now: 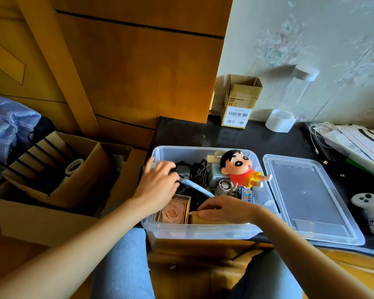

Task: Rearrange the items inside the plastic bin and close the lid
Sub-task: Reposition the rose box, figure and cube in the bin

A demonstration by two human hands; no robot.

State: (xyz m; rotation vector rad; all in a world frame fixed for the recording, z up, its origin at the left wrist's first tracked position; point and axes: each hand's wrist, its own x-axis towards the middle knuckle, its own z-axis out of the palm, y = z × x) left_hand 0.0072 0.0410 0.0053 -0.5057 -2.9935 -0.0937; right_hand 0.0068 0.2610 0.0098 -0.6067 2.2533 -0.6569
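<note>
Grip: we are curling our right hand over a tan wooden box at the bin's near wall, fingertips on its top edge; whether the thumb is closing under it we cannot tell.
Left hand: our left hand is reaching into the far-left part of the bin, fingers spread and bent over the black cables; we cannot tell whether it is gripping any of them.
Bin: we are looking into one clear plastic bin, open, sitting on the near edge of the dark tabletop just above our knees.
Lid: one clear lid is lying flat on the tabletop, touching the bin's right side.
Contents: we are counting one cartoon boy figure in a red shirt lying over the far-right corner, one small round fan beside it, one clear case holding a pale rose near the front left, and a blue strip crossing the middle.
Around: one white controller is lying right of the lid; two cardboard boxes are showing, one upright at the wall, one large on our left.
</note>
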